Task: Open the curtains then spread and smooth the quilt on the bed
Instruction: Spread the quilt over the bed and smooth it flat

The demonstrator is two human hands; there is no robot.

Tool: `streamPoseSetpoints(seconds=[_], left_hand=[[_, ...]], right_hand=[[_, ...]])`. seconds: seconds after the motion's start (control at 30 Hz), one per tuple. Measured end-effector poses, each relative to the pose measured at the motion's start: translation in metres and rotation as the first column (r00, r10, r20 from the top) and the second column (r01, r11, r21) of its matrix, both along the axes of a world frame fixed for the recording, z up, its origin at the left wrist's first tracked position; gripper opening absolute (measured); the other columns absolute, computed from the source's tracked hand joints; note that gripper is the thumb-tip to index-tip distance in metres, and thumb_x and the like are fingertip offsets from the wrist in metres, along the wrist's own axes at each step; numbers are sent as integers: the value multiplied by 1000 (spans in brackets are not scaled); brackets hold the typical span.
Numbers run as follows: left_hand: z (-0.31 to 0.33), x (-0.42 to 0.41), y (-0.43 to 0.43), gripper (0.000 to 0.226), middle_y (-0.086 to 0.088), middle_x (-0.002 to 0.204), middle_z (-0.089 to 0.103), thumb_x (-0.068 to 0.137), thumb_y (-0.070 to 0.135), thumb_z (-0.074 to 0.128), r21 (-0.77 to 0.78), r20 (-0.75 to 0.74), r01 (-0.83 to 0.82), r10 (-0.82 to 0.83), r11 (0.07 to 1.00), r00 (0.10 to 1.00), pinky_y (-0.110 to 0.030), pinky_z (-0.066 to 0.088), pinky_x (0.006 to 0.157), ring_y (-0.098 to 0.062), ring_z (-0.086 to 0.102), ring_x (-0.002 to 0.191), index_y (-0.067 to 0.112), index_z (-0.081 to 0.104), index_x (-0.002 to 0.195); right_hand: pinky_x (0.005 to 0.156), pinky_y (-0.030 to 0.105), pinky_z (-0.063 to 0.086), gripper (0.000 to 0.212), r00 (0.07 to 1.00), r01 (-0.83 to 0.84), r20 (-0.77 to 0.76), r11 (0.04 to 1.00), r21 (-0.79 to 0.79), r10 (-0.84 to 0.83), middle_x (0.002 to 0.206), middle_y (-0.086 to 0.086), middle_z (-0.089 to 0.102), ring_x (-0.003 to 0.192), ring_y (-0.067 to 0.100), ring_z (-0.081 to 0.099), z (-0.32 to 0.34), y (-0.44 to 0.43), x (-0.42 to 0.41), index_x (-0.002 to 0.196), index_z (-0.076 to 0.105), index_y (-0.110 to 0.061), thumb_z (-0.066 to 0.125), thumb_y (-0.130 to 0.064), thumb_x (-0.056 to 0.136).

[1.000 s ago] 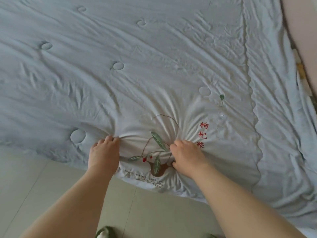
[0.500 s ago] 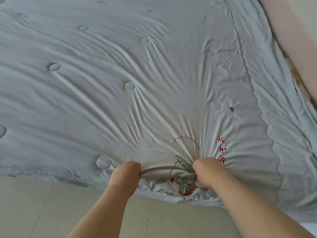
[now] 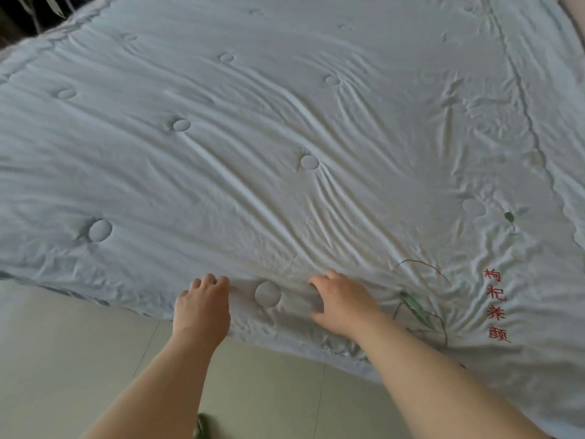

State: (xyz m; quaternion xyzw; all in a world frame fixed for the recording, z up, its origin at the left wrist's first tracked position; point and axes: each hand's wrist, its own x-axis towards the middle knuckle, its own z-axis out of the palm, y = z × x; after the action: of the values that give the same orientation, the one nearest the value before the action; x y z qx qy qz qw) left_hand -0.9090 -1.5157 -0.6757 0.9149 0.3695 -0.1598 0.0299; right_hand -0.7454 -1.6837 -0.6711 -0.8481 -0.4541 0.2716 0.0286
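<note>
Along the near quilt (image 3: 285, 137) edge, shifted left hand (image 3: 202, 307) and right hand (image 3: 343, 304) leftward off the embroidery (image 3: 418, 308); fingers curled, grasp unclear; likely tugging the next stretch flat.

The quilt (image 3: 285, 122) lay spread from near to far, its near edge over the floor (image 3: 63, 359). On that edge rested the left hand (image 3: 202, 307) and the right hand (image 3: 343, 304), a stitched circle (image 3: 267, 294) between them. A stitched plant (image 3: 418, 308) and lettering (image 3: 497, 307) lay further right. A slipper (image 3: 202, 426) sat nearest, on the floor.
</note>
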Motion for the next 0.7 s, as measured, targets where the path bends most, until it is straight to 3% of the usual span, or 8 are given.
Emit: streamPoseSetpoints(seconds=[0.2,0.33,0.4,0.47,0.57,0.7], left_hand=[[-11,-39,101,53,2,131,44,84,16,59,79,92,0,-7,997,996,-32,40,93,-21,45,120,24,39,132],[-18,-72,177,62,1,140,39,84,17,61,132,48,48,-54,990,997,-35,37,100,-22,41,127,22,33,139],[-21,-85,214,56,-1,137,45,85,12,59,131,24,64,-67,989,997,-34,37,100,-23,46,125,20,40,137],[-22,-91,245,37,-2,118,57,86,5,55,107,11,95,-97,990,995,-33,44,89,-24,57,110,18,56,120],[-17,-88,273,20,-5,99,64,88,3,50,79,-59,201,-196,976,979,-32,49,75,-25,64,92,14,64,99],[-14,-96,287,24,-6,108,62,92,3,45,-65,-120,293,-299,954,947,-31,46,78,-26,63,99,14,62,105]], right_hand=[[98,35,40,60,997,-18,77,991,134,7,129,6,46,118,27,46,-14,109,-50,134,42,-19,66,-36,81],[98,36,37,61,988,-9,156,984,178,-19,124,5,48,115,27,46,-25,180,-81,129,47,-18,69,-43,78],[96,36,38,52,985,1,169,981,194,-35,120,6,52,113,28,48,-29,211,-95,122,53,-16,69,-40,79],[91,35,42,34,987,32,148,980,194,-62,114,8,58,109,29,54,-32,238,-105,115,62,-14,62,-31,85],[82,35,48,24,984,114,128,989,98,-126,107,8,67,102,31,62,-36,259,-114,105,68,-18,50,-18,90],[83,34,46,24,996,81,41,993,-86,-78,110,7,65,106,30,60,-39,260,-153,104,66,-18,46,-14,91]])
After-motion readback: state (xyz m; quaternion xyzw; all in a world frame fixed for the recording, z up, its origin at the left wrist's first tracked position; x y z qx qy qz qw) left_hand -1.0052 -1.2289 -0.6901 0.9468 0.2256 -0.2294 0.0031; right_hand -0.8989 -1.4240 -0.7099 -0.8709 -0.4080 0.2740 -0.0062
